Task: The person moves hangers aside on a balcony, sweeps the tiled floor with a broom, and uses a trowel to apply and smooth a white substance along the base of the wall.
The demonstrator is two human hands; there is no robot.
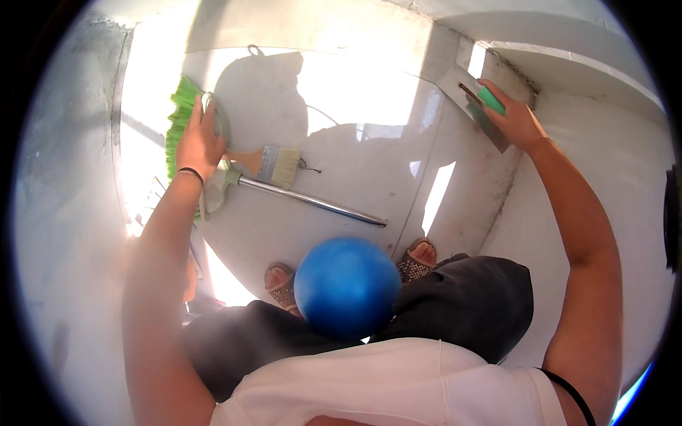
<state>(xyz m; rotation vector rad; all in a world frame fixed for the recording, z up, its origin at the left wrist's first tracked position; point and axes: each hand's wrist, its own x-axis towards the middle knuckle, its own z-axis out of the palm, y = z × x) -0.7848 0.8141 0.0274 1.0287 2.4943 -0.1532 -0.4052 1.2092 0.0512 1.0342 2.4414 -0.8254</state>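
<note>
A blue ball (347, 286) sits nearest the camera, round and smooth, resting on the person's lap between the dark-clothed knees (469, 298), above the white shirt (383, 387). Just past it, two sandalled feet (419, 259) stand on the pale floor (355, 163).

The left hand (199, 138) reaches out toward the far left part of the floor and lies on the head of a broom (213, 153). The fingers are bent down over the grey-green back of the broom head; whether they clamp it or merely press on it cannot be told. The broom has bright green bristles (179, 124) fanned toward the left wall, a pale plastic head and a shiny metal handle (312, 202) that runs across the floor toward the feet and ends near the middle. A dark band circles the left wrist.

Just beside that hand, a flat paintbrush (273, 163) lies on the floor, with a wooden handle, a metal ferrule and pale bristles pointing right; its handle end is touching or nearly touching the hand.

The right hand (515, 121) is stretched to the far right corner, where floor meets wall. Its fingers are closed around the green handle (491, 101) of a trowel-like scraper (486, 121), whose flat dark grey blade lies against the surface, angled toward the corner. Sunlight and the person's shadow fall across the floor's middle.
</note>
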